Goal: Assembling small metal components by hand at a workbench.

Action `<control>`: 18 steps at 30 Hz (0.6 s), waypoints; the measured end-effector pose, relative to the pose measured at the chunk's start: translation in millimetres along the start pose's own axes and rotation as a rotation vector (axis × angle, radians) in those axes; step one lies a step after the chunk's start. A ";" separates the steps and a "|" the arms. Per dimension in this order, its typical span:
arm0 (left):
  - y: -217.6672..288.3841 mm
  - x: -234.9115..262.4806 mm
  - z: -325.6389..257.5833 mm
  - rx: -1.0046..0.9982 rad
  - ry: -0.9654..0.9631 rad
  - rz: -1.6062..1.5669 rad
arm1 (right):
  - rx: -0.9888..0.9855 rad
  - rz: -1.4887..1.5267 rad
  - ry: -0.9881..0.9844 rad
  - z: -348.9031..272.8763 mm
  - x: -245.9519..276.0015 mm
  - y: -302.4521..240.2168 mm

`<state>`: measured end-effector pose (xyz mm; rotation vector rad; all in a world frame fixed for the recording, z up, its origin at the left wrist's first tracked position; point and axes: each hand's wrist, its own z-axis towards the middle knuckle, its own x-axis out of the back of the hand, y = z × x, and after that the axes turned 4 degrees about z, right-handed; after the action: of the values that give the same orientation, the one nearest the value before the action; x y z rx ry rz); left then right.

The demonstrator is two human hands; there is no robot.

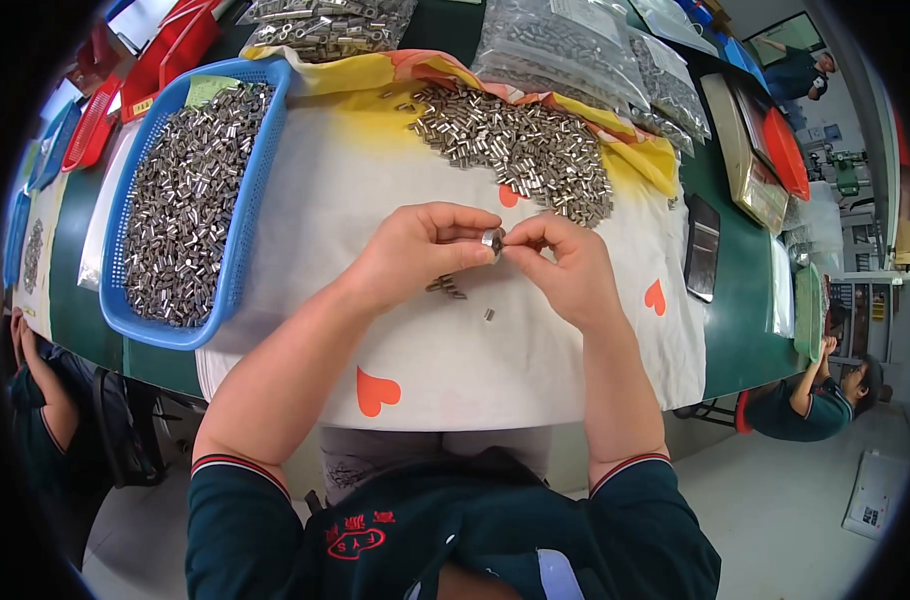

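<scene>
My left hand [420,250] grips a shiny, round, ring-like metal piece [492,240] between thumb and fingers, above the white cloth [305,250]. Thumb and forefinger of my right hand [572,268] are pinched together against the right side of that piece; whatever lies between those fingertips is too small to make out. Under my left hand a few small metal cylinders [447,288] lie on the cloth, partly hidden. One single metal cylinder [489,315] rests a little nearer to me. Beyond both hands spreads a large heap of metal cylinders [520,140].
A blue plastic basket [245,215] full of similar cylinders stands at left. Clear bags of metal parts [565,45] line the far side by a yellow cloth edge [635,155]. A dark phone [702,248] lies on the green table [740,330] at right. Other people sit at both sides.
</scene>
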<state>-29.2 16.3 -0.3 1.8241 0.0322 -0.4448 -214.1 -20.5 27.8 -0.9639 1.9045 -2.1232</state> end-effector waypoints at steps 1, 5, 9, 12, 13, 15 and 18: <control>-0.7 0.3 -0.1 -0.008 0.004 -0.002 | 0.000 0.000 -0.001 -0.4 -1.0 -1.6; -0.6 1.0 0.0 -0.023 0.021 -0.007 | 0.134 -0.116 0.052 -0.2 -4.8 -6.2; -1.2 -0.8 -0.2 -0.020 0.044 0.015 | 0.182 -0.219 0.128 -2.1 -9.9 -4.9; 0.7 -2.3 -1.1 -0.018 0.053 0.079 | 0.173 -0.208 0.135 -2.1 -9.9 -4.7; 1.1 -1.5 -1.2 -0.019 0.043 0.052 | 0.173 -0.207 0.134 -2.0 -9.5 -5.1; 1.6 -1.0 -1.1 -0.020 0.031 0.025 | 0.155 -0.105 0.160 -1.8 -7.9 -6.0; 1.4 -1.2 -0.4 -0.037 0.022 0.006 | 0.139 -0.056 0.129 -2.0 -6.4 -5.8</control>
<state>-29.9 16.5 1.5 1.7926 0.0497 -0.4178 -208.4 -14.6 30.8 -0.8822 1.7749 -2.3678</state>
